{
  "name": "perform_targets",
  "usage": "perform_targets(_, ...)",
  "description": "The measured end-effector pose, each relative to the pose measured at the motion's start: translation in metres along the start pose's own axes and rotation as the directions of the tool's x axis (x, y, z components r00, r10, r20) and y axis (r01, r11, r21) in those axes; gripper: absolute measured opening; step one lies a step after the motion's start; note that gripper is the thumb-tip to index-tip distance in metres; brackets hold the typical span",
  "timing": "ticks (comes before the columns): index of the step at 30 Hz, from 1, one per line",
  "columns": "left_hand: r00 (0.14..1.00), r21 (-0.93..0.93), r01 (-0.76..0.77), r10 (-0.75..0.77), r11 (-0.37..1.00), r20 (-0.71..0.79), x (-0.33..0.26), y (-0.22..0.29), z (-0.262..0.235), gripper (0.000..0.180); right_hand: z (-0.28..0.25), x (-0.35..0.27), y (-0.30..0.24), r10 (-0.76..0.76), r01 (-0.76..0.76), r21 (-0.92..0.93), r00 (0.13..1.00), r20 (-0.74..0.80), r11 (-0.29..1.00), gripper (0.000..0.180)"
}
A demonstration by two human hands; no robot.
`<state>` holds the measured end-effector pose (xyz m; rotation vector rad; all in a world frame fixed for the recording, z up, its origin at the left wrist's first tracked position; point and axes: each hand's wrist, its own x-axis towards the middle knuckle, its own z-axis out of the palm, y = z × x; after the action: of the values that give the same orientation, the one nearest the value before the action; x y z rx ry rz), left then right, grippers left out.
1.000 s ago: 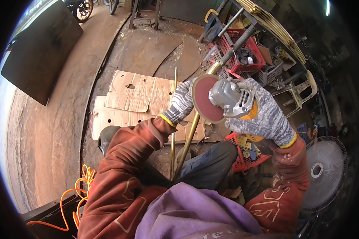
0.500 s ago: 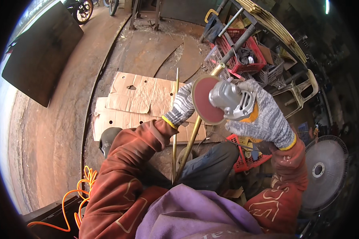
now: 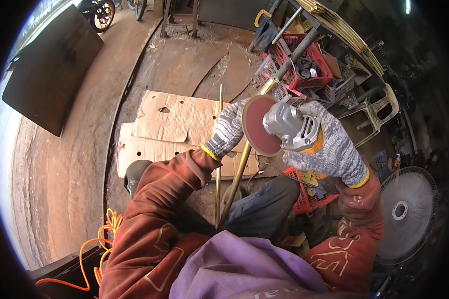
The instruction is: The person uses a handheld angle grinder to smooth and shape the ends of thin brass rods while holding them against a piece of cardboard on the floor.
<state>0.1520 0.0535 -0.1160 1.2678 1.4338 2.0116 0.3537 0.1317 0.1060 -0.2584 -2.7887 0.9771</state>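
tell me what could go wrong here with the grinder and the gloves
1. The left hand in a knit glove sits right at the edge of the angle grinder's red sanding disc; if the disc spins, the glove may snag.
2. No guard shows around the disc, so grit could fly toward the person.
3. The brass rod runs close behind the disc and leans loosely between the legs; it might kick or slip.

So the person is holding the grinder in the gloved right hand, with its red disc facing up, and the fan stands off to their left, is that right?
Not quite: the fan stands to their right, as the head view shows. The rest holds: the gloved right hand grips the grinder, and its red disc faces up towards the camera.
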Motion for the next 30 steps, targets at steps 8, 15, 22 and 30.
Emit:
perform_targets(8, 0.998, 0.167, -0.043, 0.049, 0.985, -0.034, 0.001, -0.001, 0.001, 0.038, 0.002, -0.004, 0.005, 0.060, -0.060, 0.046, 0.998, 0.021, 0.997, 0.089)
perform_targets(15, 0.998, 0.069, -0.040, 0.043, 0.997, -0.037, 0.001, 0.000, 0.001, 0.039, 0.001, 0.001, -0.001, 0.056, -0.058, 0.109, 0.998, 0.015, 0.992, 0.083)
perform_targets(22, 0.999, 0.032, 0.031, -0.032, 0.999, 0.018, -0.002, 0.008, -0.001, 0.034, 0.007, 0.002, -0.004, 0.053, -0.050, 0.154, 0.998, -0.015, 0.987, 0.081)
perform_targets(30, 0.997, -0.110, -0.070, 0.071, 0.991, 0.009, -0.003, 0.000, 0.000, 0.033, 0.022, -0.007, -0.008, -0.055, 0.031, -0.217, 0.993, -0.107, 0.976, 0.080)
